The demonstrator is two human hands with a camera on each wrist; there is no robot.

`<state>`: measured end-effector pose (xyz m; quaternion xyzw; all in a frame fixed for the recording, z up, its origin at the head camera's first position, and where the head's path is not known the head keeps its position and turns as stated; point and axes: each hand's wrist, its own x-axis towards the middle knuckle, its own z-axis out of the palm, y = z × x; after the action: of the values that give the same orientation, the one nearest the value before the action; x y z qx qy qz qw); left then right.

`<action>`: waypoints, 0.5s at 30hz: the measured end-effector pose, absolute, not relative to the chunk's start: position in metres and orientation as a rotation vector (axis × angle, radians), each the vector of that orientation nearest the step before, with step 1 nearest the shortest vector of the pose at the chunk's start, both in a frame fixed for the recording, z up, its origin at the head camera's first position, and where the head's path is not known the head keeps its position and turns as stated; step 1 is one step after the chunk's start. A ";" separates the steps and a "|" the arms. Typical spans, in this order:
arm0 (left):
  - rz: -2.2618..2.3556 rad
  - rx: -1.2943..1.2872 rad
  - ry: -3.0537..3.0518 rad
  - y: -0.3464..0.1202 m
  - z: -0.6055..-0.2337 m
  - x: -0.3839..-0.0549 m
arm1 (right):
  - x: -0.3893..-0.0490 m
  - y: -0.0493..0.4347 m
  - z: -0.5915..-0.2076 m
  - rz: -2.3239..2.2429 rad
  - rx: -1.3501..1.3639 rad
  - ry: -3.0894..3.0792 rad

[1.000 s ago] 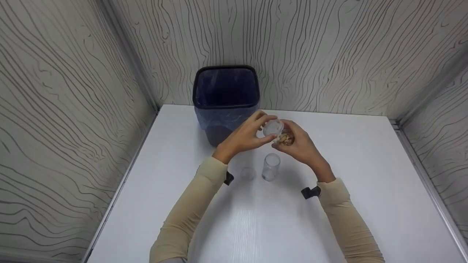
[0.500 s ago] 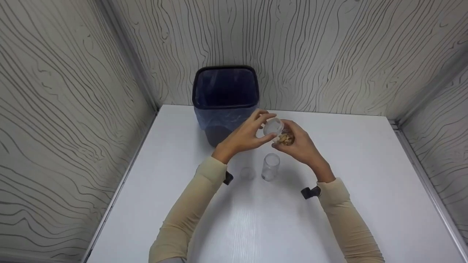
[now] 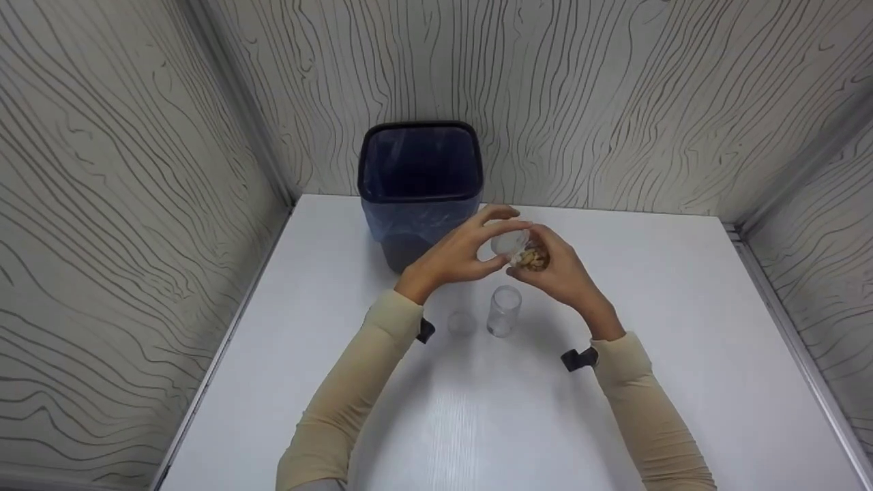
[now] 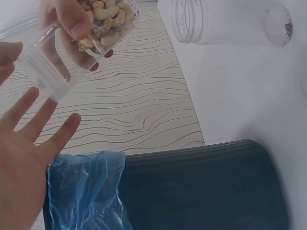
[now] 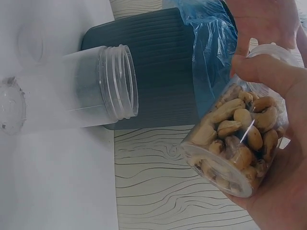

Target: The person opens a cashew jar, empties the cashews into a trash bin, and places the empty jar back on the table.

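Observation:
Tilted above the table is a clear jar of cashews, its base toward the camera in the right wrist view. My right hand grips this jar around its side, fingers and thumb wrapped on the wall. At the jar's mouth sits a clear screw lid; my left hand pinches it between thumb and fingers. In the left wrist view, the other fingers of that hand spread loosely below the lid. Beneath both hands, a second clear jar stands upright, uncapped, showing its threaded neck in the right wrist view.
A dark bin lined with a blue bag stands at the back, left of the hands. Flat on the white table lies a loose clear lid, left of the standing jar. Patterned walls enclose the table.
My left fingers have shifted to the right across the lid, the index finger now reaching the right hand's fingertips. The right hand and its jar have stayed put.

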<state>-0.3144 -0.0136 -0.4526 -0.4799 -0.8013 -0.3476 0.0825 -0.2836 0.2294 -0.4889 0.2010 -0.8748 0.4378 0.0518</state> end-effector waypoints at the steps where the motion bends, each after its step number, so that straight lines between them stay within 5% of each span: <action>1: -1.037 -1.446 -2.385 -0.013 -0.453 -0.315 | -0.283 0.229 -0.489 1.329 0.609 -2.661; 15: -1.002 -1.489 -2.332 -0.012 -0.453 -0.317 | -0.283 0.228 -0.492 1.338 0.604 -2.660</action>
<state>-0.3173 -0.0118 -0.4532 -0.5036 -0.7885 -0.3389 0.0992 -0.2833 0.2282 -0.4916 0.1984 -0.8744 0.4397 0.0518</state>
